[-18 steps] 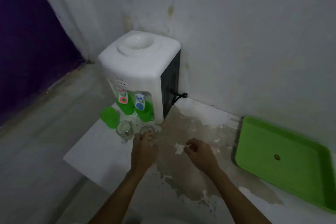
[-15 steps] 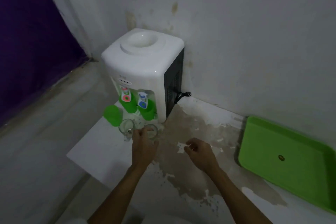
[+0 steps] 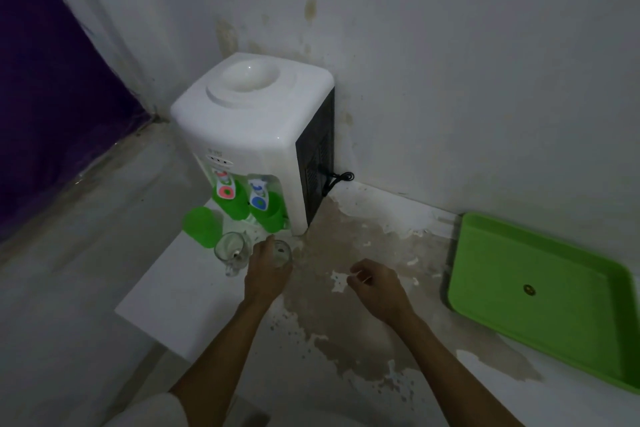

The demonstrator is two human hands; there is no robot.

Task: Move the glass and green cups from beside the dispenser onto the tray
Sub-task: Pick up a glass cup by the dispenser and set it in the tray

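Stained white desk carries the dispenser; beside it, left hand curls round a glass cup, fragile, slippery, best gripped mid-wall. Right hand loosely curled, empty. Tray well apart.

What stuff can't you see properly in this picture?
- Head view: the left hand covers the near side of a glass cup, so its grip can't be judged.
- The green tray is cut off by the right edge.
- Two green cups under the dispenser are partly hidden by its taps.
- The small mark on the tray is too tiny to identify.
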